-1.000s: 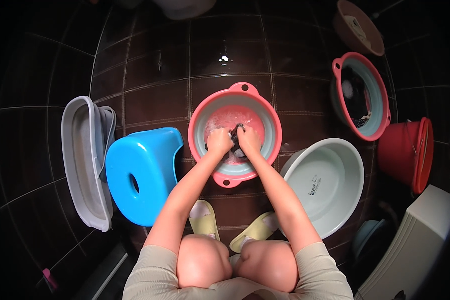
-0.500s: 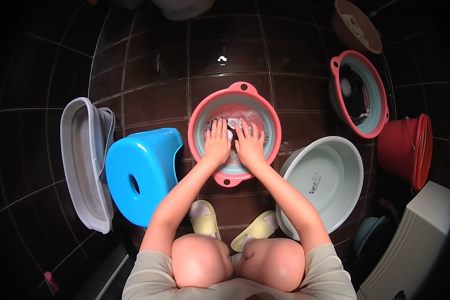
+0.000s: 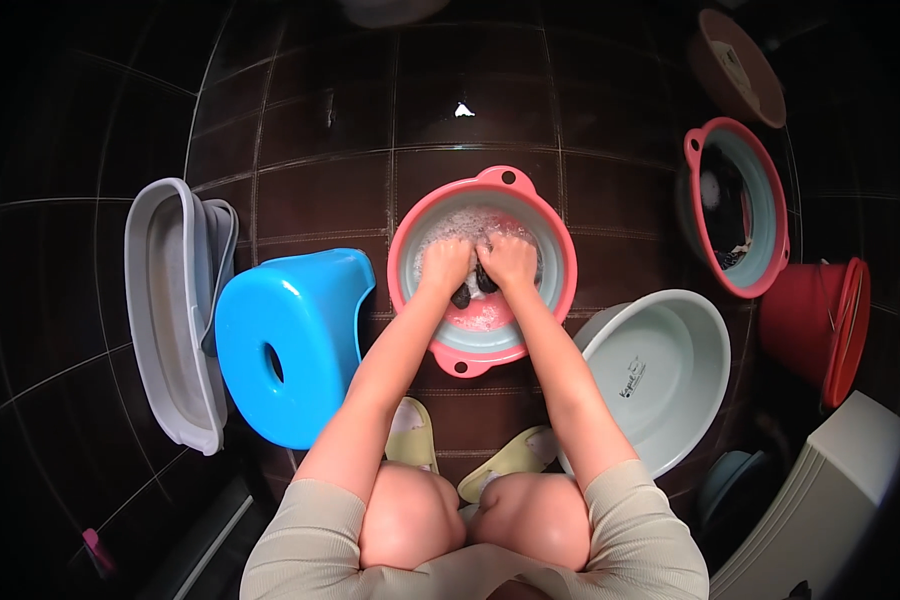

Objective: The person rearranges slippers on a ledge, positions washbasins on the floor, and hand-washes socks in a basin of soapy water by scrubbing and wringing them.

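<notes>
Before me on the floor stands a round basin (image 3: 568,262) with a pink rim, pale blue-grey walls and pink bottom, holding foamy water. Inside it, my left hand (image 3: 447,263) and my right hand (image 3: 508,258) are closed side by side, knuckles up. Dark wet cloth (image 3: 461,297) with some white sticks out below both fists; its exact kind cannot be made out. Suds (image 3: 475,218) lie thickest beyond my hands.
On the left are a blue stool (image 3: 290,345) and a long grey tub (image 3: 155,320). To the right stand a pale oval basin (image 3: 705,400), another pink-rimmed basin (image 3: 699,210) holding dark contents, a brown basin (image 3: 710,60) and a red bucket (image 3: 795,315). Dark tiles (image 3: 330,205) cover the floor.
Both hands have gone from lying flat with fingers stretched over the cloth to closed fists gripping it. More dark cloth bulges out below them. The view has shifted slightly.
</notes>
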{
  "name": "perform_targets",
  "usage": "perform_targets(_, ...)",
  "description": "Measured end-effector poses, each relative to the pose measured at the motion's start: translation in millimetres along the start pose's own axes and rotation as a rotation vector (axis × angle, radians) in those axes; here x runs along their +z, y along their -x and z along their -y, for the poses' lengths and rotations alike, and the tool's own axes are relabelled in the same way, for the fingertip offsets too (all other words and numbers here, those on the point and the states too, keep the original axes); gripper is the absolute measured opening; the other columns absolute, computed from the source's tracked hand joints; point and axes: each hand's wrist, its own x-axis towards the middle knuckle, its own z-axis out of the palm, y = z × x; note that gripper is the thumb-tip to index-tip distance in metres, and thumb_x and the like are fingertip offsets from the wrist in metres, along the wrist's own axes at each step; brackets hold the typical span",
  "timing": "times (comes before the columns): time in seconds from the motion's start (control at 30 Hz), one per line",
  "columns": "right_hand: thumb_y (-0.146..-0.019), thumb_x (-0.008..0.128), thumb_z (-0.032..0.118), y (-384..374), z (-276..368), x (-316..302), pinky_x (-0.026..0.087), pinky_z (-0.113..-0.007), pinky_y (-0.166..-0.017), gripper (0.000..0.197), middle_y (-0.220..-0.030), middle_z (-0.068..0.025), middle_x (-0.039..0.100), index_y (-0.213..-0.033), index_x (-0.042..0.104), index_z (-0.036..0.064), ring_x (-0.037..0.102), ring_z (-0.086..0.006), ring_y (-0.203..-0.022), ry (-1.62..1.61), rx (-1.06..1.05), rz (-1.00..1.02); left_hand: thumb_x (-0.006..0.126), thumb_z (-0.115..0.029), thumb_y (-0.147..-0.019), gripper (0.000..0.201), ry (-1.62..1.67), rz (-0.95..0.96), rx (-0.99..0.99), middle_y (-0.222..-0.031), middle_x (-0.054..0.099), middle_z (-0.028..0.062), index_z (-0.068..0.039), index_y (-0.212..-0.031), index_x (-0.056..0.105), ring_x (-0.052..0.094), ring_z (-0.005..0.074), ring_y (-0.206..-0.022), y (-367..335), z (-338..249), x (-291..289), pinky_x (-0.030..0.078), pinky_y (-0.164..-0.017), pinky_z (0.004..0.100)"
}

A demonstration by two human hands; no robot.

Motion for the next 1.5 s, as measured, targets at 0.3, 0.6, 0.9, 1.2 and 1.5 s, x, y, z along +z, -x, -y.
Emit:
perform_targets(0.3,-0.079,0.055,0.025,9.6,7.7,-21.5,0.041,-0.038,-0.076,0.025,-0.09,-0.0156,0.059,-0.093,0.056,0.0035,0.055,-0.0336,-0.088,-0.916,0.23,-0.181,0.06,-0.023,-0.068,0.03,0.707,-0.215,-0.401,-0.071,0.059,0.0177,-0.005,-0.091,0.056,0.057,0.0381,-0.072,15.3,-11.7,-23.7,0.045,-0.068,0.0438)
perform_targets(0.6,-0.069,0.061,0.019,50.9,9.1,-43.4,0.036,-0.044,-0.084,0.052,-0.114,-0.0113,0.045,-0.118,0.044,0.0141,0.044,-0.0298,-0.103,0.011,-0.186,-0.128,0.067,-0.03,-0.057,0.085,0.047,-0.099,-0.059,-0.13,0.027,0.0169,-0.01,-0.13,0.028,0.028,0.0385,-0.116,45.6,-29.3,-30.2,0.035,-0.087,0.0503)
perform_targets(0.9,-0.066,0.062,0.032,20.8,4.7,-12.0,0.048,-0.042,-0.064,0.047,-0.089,-0.0176,0.057,-0.105,0.05,0.0095,0.058,-0.033,-0.077,0.054,-0.07,0.172,0.06,-0.007,-0.064,0.042,-0.131,-0.07,-0.051,-0.099,0.051,0.0163,-0.004,-0.103,0.045,0.056,0.035,-0.076,16.8,-5.1,-4.9,0.051,-0.06,0.04)
perform_targets(1.2,-0.073,0.053,0.039,3.0,5.6,-17.1,0.044,-0.04,-0.077,0.039,-0.088,-0.0163,0.062,-0.097,0.06,0.0091,0.058,-0.0338,-0.084,-0.382,0.31,0.15,0.067,-0.014,-0.061,0.042,0.382,-0.117,-0.25,-0.082,0.06,0.0197,-0.009,-0.1,0.053,0.057,0.0376,-0.081,2.6,10.0,-10.1,0.046,-0.07,0.0449)
perform_targets(1.5,-0.06,0.064,0.025,16.3,13.7,-84.9,0.045,-0.037,-0.072,0.038,-0.088,-0.0113,0.061,-0.093,0.058,0.007,0.058,-0.0278,-0.082,-0.32,0.005,0.225,0.055,-0.007,-0.058,0.038,0.307,-0.085,-0.079,-0.088,0.054,0.0081,-0.012,-0.095,0.055,0.051,0.0303,-0.09,23.6,9.2,-30.1,0.043,-0.074,0.0415)
